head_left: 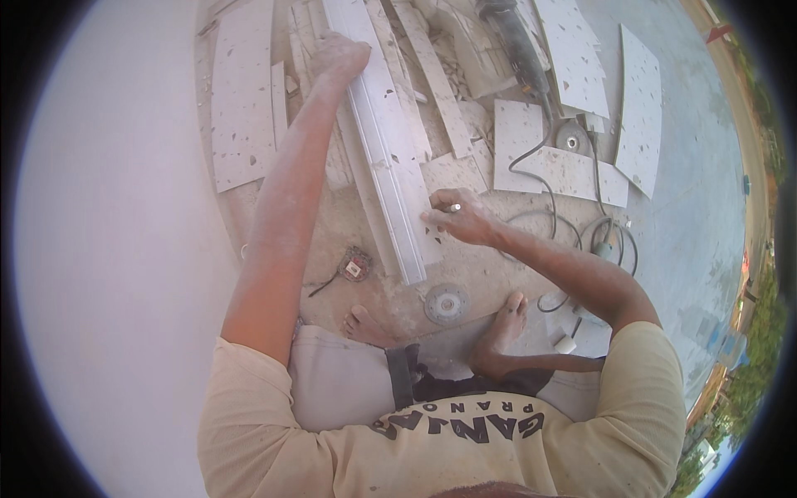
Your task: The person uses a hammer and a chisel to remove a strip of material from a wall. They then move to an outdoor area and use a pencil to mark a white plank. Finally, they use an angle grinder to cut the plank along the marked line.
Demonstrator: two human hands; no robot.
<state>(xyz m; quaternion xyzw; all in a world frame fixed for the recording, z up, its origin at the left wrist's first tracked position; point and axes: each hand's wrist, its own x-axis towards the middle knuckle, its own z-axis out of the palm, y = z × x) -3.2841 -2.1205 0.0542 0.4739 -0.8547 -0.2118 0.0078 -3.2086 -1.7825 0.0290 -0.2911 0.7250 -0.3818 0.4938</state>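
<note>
A long pale metal profile (378,145) lies lengthwise in front of me, on top of a speckled white tile strip (425,241). My left hand (340,56) is closed at the profile's far part, its fingers partly hidden. Beside the profile's near right side, my right hand (466,219) is curled around a slim pen (456,207), whose pale end sticks out of the fist. Its fingertips are close to the tile strip. Nearer to me, a round metal disc (447,305) rests on the ground between my bare feet. Left of the profile lies a tape measure (355,266).
Cut pieces of speckled tile (242,100) lie on both sides, with several narrow offcuts (432,83) between. A dark power tool (516,46) lies at the far right, near another disc (572,139). A looped cable (552,195) runs along my right. A white wall (124,249) stands left.
</note>
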